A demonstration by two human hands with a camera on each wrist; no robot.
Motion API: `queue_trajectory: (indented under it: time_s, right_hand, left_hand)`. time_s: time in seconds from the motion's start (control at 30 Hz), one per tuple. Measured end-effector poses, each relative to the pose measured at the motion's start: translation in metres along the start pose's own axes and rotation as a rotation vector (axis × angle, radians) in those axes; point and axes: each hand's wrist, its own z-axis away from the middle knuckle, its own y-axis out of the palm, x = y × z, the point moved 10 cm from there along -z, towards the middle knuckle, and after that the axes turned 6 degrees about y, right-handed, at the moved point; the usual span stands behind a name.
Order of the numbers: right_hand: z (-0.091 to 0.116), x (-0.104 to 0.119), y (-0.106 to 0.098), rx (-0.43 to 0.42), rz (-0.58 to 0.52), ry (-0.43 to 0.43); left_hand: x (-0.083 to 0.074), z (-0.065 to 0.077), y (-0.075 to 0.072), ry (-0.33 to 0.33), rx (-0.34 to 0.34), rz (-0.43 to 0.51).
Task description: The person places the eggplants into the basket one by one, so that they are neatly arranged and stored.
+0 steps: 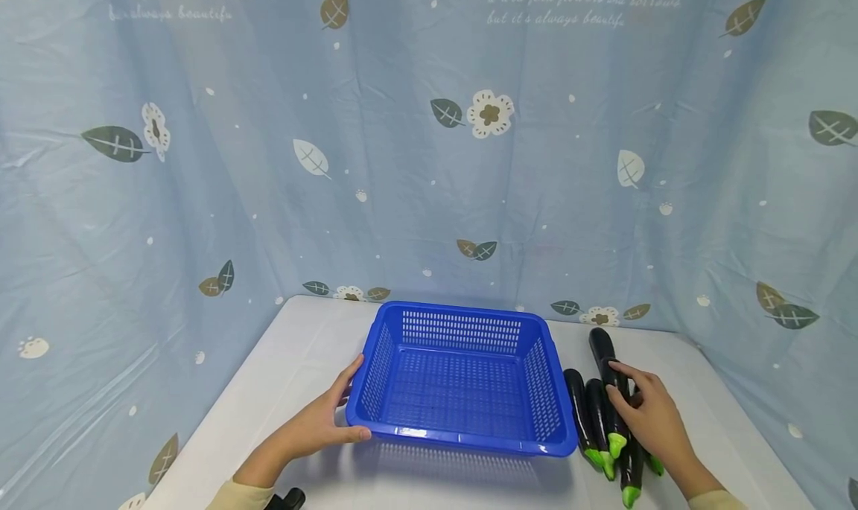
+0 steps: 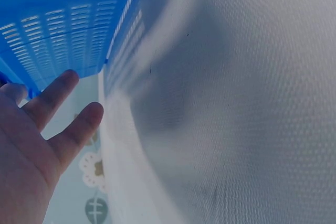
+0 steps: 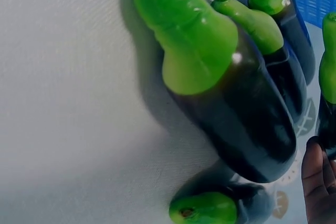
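A blue plastic basket [image 1: 462, 439] with slotted sides stands on the white table, its inside bare. My left hand [image 1: 320, 419] is at its near left corner, thumb over the front rim and fingers along the left side. In the left wrist view, two straight fingers [image 2: 73, 135] spread beside the slotted wall. To the basket's right lies a cluster of dark eggplants [image 1: 579, 409] with green caps. My right hand [image 1: 650, 413] holds one eggplant [image 1: 617, 398] between thumb and fingers, above the others. In the right wrist view, that held eggplant [image 3: 329, 66] shows at the right edge.
Another eggplant [image 1: 600, 341] lies farther back, behind the held one. A large eggplant [image 3: 226, 93] fills the middle of the right wrist view. A blue patterned curtain [image 1: 402, 197] hangs behind the white table [image 1: 322, 331]. A small black object [image 1: 290, 499] shows beside the left sleeve.
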Motion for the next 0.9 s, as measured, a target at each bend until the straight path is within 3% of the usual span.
queue_trajectory:
  time_s: [0.9]
  right_hand:
    - [-0.006,0.022,0.01,0.021,-0.008,0.008]
  left_hand:
    - [0.003,0.0,0.001,-0.01,-0.001,-0.011]
